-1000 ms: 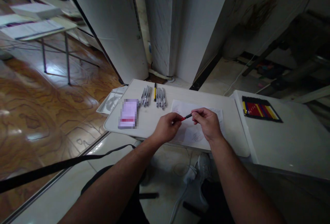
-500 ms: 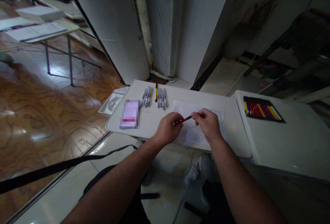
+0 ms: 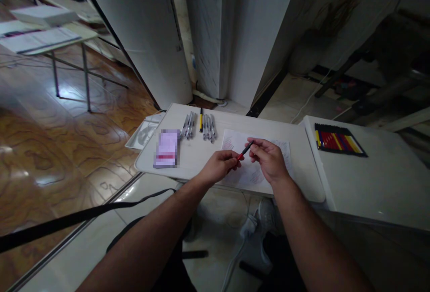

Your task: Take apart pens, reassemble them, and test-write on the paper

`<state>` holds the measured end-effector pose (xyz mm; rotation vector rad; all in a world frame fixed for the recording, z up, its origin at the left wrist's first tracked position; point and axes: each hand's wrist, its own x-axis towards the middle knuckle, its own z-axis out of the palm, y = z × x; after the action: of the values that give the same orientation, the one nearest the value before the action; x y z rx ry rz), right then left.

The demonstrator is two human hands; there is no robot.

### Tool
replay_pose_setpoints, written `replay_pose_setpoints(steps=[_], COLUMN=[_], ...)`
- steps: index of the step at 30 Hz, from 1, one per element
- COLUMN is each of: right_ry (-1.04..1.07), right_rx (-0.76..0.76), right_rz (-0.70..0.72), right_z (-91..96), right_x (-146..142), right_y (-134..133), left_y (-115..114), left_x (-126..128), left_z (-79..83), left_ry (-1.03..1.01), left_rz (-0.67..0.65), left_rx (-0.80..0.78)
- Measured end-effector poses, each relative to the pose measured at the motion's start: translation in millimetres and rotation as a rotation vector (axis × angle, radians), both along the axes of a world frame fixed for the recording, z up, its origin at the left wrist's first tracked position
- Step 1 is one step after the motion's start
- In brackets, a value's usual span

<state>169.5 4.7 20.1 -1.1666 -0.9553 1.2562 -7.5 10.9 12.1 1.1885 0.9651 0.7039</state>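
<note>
A red and black pen [image 3: 246, 149] is held slantwise between my two hands, over a sheet of paper with writing [image 3: 231, 139]. My left hand [image 3: 222, 165] is closed on its red lower end. At the black upper end, the fingertips of my right hand [image 3: 268, 156] pinch the pen. The paper lies on a small white table [image 3: 188, 160], partly covered by my hands. Farther back on the table are a group of clear pens [image 3: 188, 125], a yellow and black pen [image 3: 201, 121] and a second group of clear pens [image 3: 208, 128].
A phone-like purple object [image 3: 167, 148], pixelated, lies at the table's left. On the adjoining white surface [image 3: 379, 184] rests a black-edged pack of coloured pens [image 3: 340, 139]. A power strip [image 3: 248, 226] with a cable is on the floor below. Another table [image 3: 63, 45] stands far left.
The pen has turned to a steeper slant, its black end now higher. My right fingers have shifted along with it. The whole view has moved slightly.
</note>
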Motion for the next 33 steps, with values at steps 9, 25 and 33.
replay_pose_setpoints(steps=[9, 25, 33], right_ry=[-0.015, -0.152, -0.013], right_rx=[0.017, 0.005, -0.037], right_rz=[-0.006, -0.094, -0.035], right_z=[1.5, -1.6, 1.8], right_x=[-2, -6, -4], right_y=[-1, 1, -1], left_y=[-2, -1, -2], left_x=[1, 3, 2], left_z=[1.6, -16.2, -0.1], left_ry=[0.039, 0.070, -0.050], left_rz=[0.003, 0.118, 0.024], left_rx=[0.034, 0.193, -0.073])
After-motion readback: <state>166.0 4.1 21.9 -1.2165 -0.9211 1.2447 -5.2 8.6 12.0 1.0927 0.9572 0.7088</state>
